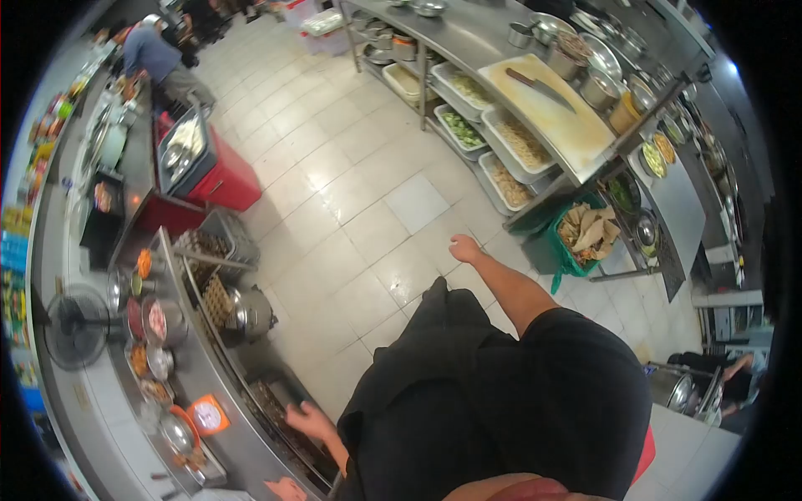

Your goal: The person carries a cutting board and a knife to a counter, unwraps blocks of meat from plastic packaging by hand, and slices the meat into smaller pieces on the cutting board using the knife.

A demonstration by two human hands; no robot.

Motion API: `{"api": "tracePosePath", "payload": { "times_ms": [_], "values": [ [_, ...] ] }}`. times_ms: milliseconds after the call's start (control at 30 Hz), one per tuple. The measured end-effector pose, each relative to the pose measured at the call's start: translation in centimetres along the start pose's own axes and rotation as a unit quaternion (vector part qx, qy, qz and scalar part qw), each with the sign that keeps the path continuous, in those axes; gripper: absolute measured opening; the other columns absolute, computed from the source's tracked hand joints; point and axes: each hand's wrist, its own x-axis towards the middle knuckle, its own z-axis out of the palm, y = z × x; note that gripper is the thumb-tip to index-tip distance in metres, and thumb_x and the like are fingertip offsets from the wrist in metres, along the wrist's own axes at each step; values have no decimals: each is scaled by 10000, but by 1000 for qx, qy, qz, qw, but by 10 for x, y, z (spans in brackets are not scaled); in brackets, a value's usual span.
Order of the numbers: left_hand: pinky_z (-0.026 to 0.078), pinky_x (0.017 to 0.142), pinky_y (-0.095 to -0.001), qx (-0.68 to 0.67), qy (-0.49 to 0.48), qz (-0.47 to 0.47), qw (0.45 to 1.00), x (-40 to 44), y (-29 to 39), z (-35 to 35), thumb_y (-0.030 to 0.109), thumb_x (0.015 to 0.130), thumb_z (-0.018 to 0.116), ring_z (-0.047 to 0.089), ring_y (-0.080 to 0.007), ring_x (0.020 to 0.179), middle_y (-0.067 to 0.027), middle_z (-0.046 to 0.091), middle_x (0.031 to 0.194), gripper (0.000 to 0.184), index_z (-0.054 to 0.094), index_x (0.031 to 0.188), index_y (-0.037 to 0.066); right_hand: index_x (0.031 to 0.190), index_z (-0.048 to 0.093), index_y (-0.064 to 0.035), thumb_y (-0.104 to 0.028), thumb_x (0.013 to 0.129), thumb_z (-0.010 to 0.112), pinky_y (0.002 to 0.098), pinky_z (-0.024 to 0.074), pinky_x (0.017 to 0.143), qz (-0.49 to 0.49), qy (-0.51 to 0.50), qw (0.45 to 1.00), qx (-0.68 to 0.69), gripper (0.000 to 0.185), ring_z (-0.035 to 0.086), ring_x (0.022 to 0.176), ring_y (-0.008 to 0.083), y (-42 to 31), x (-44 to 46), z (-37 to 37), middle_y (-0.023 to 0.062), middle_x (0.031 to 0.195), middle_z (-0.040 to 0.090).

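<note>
My right hand (464,248) hangs over the tiled floor (342,209) with its fingers curled, and nothing shows in it. At the lower left, my left hand (313,422) has its fingers apart and holds nothing; it is beside the edge of the steel counter (238,376). Below it, part of another hand (286,488) shows at the counter's edge; whose it is I cannot tell. Nearest my right hand is a green-lined bin (568,267) of scraps.
A white cutting board (555,113) with a knife (539,88) lies on the right-hand table, above trays of food. To the left are a red bin (225,171), an orange scale (208,414), pots and a fan (77,327). A person (154,58) stands at the upper left.
</note>
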Motion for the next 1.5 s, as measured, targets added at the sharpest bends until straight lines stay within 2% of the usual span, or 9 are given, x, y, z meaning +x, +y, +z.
{"api": "tracePosePath", "payload": {
  "times_ms": [67,167,267,367,600,800,1167,1367,1500],
  "values": [
    [437,1051,-452,41,-95,41,994,10,-5,11,114,901,672,546,-381,1226,-248,578,1272,449,568,1312,-34,1213,678,-48,-246,855,608,397,559,875,42,29,998,32,415,721,1002,249,2,-30,-6,239,1116,708],
    [460,1021,-440,117,-224,85,964,35,113,145,147,924,666,558,-373,1216,-240,576,1290,456,555,1326,-40,1183,684,-40,-211,894,606,369,557,617,83,28,984,155,344,704,743,231,26,68,-65,167,936,720],
    [484,982,-426,49,-302,38,951,41,147,197,161,938,660,585,-343,1187,-232,591,1284,444,560,1321,-39,1203,669,-11,-255,912,645,339,567,694,161,-16,885,436,380,695,817,212,38,83,-91,126,951,712],
    [517,916,-403,48,-349,22,936,61,133,246,161,946,652,641,-302,1089,-221,644,1203,424,568,1310,-40,1184,656,-23,-155,968,586,264,482,523,97,35,810,578,263,572,611,135,24,87,-139,19,766,608],
    [531,856,-368,70,-456,-35,887,140,83,346,191,933,633,679,-254,949,-208,715,1026,377,640,1211,-65,1365,559,-2,-283,950,640,299,506,589,88,227,860,449,507,612,666,137,2,120,-248,76,822,666],
    [505,940,-385,27,-506,17,862,225,181,480,219,970,595,660,-295,1049,-226,693,1122,374,644,1203,-69,1490,459,-54,-370,963,644,299,489,583,135,307,848,411,642,598,646,134,-11,160,-324,74,778,656],
    [469,999,-334,-131,-634,158,746,195,588,685,243,1028,561,604,-234,1155,-149,659,1235,399,595,1302,-44,1583,322,-171,-574,970,514,367,529,553,214,352,843,345,759,645,627,243,38,324,-458,159,858,685],
    [497,903,-312,-167,-688,201,677,112,735,747,275,1028,574,609,-152,1075,-67,668,1179,388,595,1332,36,1435,494,-104,-587,969,461,425,571,749,327,197,866,323,672,709,781,320,63,368,-519,180,1126,703],
    [491,904,-312,-165,-690,281,647,75,796,802,272,1035,567,599,-137,1074,-45,668,1179,368,597,1331,55,1217,595,-104,-625,939,483,417,567,692,321,261,893,177,601,712,734,299,93,391,-502,159,894,724]
  ]
}}
